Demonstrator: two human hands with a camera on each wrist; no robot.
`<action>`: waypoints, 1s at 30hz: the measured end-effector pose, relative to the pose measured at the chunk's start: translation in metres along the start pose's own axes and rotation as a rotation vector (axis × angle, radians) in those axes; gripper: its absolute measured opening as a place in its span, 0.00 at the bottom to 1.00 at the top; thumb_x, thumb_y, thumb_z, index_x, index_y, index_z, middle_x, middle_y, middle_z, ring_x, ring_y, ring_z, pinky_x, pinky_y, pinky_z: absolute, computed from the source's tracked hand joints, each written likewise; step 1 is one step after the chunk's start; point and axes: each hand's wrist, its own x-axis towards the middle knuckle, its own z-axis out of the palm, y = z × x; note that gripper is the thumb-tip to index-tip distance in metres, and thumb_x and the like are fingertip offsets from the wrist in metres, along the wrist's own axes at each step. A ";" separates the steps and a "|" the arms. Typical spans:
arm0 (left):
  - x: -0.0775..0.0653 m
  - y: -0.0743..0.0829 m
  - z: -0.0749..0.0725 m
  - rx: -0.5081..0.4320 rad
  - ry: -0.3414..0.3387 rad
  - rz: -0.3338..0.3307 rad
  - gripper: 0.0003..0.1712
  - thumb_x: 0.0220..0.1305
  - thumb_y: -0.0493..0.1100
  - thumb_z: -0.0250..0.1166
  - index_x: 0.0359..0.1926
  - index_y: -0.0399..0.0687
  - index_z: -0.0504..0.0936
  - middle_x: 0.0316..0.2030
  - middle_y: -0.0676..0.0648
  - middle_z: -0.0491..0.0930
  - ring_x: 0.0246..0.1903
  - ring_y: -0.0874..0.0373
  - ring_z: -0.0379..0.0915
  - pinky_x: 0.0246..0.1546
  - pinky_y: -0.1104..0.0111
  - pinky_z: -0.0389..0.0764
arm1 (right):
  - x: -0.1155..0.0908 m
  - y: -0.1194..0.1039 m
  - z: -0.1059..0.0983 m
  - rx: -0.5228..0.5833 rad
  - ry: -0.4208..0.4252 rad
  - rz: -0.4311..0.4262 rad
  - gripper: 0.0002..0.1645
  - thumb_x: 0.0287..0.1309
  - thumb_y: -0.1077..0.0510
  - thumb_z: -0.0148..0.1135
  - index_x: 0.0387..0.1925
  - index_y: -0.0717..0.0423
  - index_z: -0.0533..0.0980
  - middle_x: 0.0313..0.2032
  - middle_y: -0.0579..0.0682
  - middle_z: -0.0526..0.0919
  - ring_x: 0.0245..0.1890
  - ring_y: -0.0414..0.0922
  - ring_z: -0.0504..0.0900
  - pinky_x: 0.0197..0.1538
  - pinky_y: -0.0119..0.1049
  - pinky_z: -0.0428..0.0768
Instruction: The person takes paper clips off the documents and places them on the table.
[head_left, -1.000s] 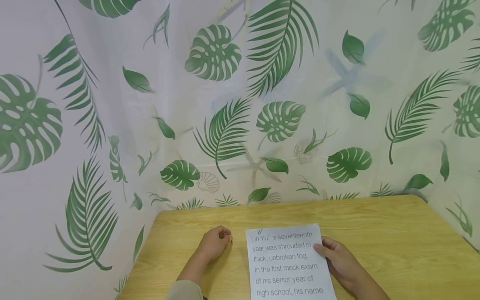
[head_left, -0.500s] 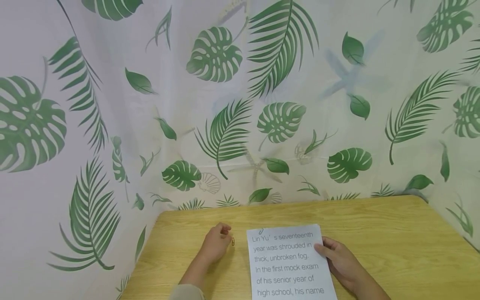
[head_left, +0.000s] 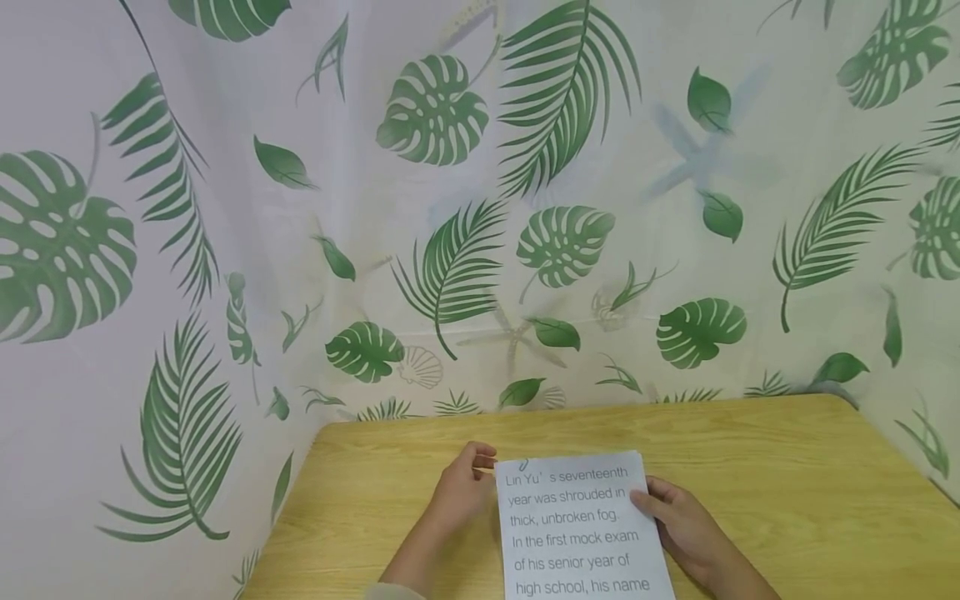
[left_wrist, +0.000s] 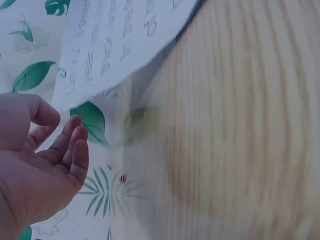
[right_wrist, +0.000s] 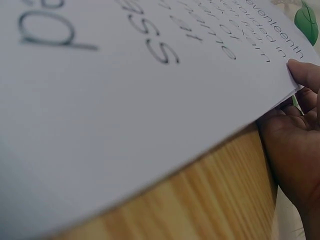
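Our yellow wood-grain worktop (head_left: 795, 492) lies beneath the tilted white rectangular paper sheets (head_left: 577, 527), printed in dark type, which we see grasped at the right edge by the fingers of the right hand (head_left: 678, 521). The left hand (head_left: 461, 492), fingers loosely bent and released, has moved right to their upper left corner. On top sits a small green looped paper clip (head_left: 523, 466); a tiny reddish object (left_wrist: 122, 178) is perhaps another.

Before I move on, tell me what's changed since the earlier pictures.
The left hand moved right, close to the top-left corner of the paper. The orange clip seen beside it earlier no longer shows in the head view; whether it was picked up is unclear. The right hand still holds the paper's right edge; the paper stayed put.
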 end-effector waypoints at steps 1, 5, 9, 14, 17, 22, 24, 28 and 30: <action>-0.001 0.003 0.003 -0.008 -0.002 -0.004 0.22 0.75 0.38 0.59 0.67 0.47 0.76 0.61 0.43 0.84 0.56 0.50 0.81 0.53 0.57 0.84 | 0.000 0.000 0.000 0.001 -0.001 -0.001 0.24 0.85 0.52 0.52 0.73 0.57 0.72 0.55 0.37 0.90 0.55 0.40 0.88 0.60 0.36 0.87; -0.004 0.011 0.012 -0.037 -0.024 -0.007 0.20 0.79 0.42 0.60 0.68 0.50 0.75 0.56 0.44 0.84 0.49 0.52 0.80 0.43 0.64 0.81 | 0.001 0.001 -0.001 0.006 -0.012 -0.008 0.24 0.86 0.53 0.52 0.74 0.57 0.72 0.55 0.38 0.90 0.56 0.40 0.88 0.60 0.36 0.87; -0.004 0.014 0.021 -0.029 -0.028 0.005 0.18 0.82 0.49 0.61 0.67 0.56 0.76 0.47 0.47 0.83 0.40 0.56 0.76 0.37 0.65 0.76 | 0.001 0.002 -0.002 0.009 -0.020 -0.010 0.24 0.86 0.53 0.51 0.74 0.58 0.71 0.55 0.38 0.89 0.56 0.40 0.88 0.60 0.36 0.87; -0.006 0.017 0.028 -0.004 -0.003 0.017 0.13 0.84 0.50 0.58 0.64 0.66 0.77 0.66 0.41 0.82 0.66 0.42 0.79 0.66 0.42 0.78 | 0.000 0.001 -0.002 0.009 -0.021 -0.011 0.23 0.86 0.53 0.51 0.73 0.56 0.72 0.55 0.38 0.89 0.56 0.40 0.88 0.60 0.36 0.87; -0.006 0.019 0.029 0.016 -0.011 0.019 0.13 0.85 0.49 0.56 0.63 0.68 0.77 0.74 0.40 0.77 0.74 0.38 0.72 0.69 0.38 0.74 | 0.000 0.001 -0.002 0.013 -0.029 -0.016 0.22 0.86 0.53 0.51 0.72 0.55 0.73 0.55 0.38 0.90 0.55 0.40 0.89 0.60 0.36 0.87; -0.005 0.019 0.025 0.067 -0.039 0.037 0.14 0.85 0.50 0.57 0.65 0.68 0.78 0.67 0.42 0.83 0.65 0.44 0.79 0.65 0.42 0.78 | -0.001 0.001 -0.002 0.015 -0.036 -0.019 0.21 0.86 0.53 0.51 0.71 0.53 0.74 0.55 0.38 0.90 0.55 0.40 0.89 0.60 0.36 0.87; -0.004 0.020 0.022 0.080 -0.050 0.049 0.14 0.84 0.50 0.58 0.64 0.70 0.79 0.63 0.44 0.85 0.63 0.45 0.81 0.65 0.41 0.79 | -0.001 0.001 -0.002 0.016 -0.035 -0.019 0.20 0.86 0.53 0.51 0.70 0.53 0.74 0.54 0.38 0.90 0.55 0.40 0.89 0.60 0.36 0.87; -0.004 0.021 0.020 0.091 -0.065 0.059 0.13 0.83 0.49 0.60 0.63 0.69 0.80 0.63 0.44 0.84 0.64 0.43 0.81 0.66 0.38 0.78 | 0.000 0.002 -0.002 0.014 -0.025 -0.018 0.21 0.86 0.53 0.51 0.70 0.54 0.74 0.54 0.38 0.90 0.55 0.40 0.89 0.60 0.36 0.87; -0.004 0.022 0.020 0.097 -0.069 0.055 0.13 0.83 0.49 0.59 0.63 0.67 0.80 0.64 0.43 0.83 0.65 0.41 0.80 0.66 0.38 0.78 | 0.000 0.003 -0.002 0.013 -0.018 -0.014 0.21 0.86 0.53 0.52 0.71 0.55 0.74 0.54 0.38 0.90 0.55 0.40 0.89 0.60 0.36 0.87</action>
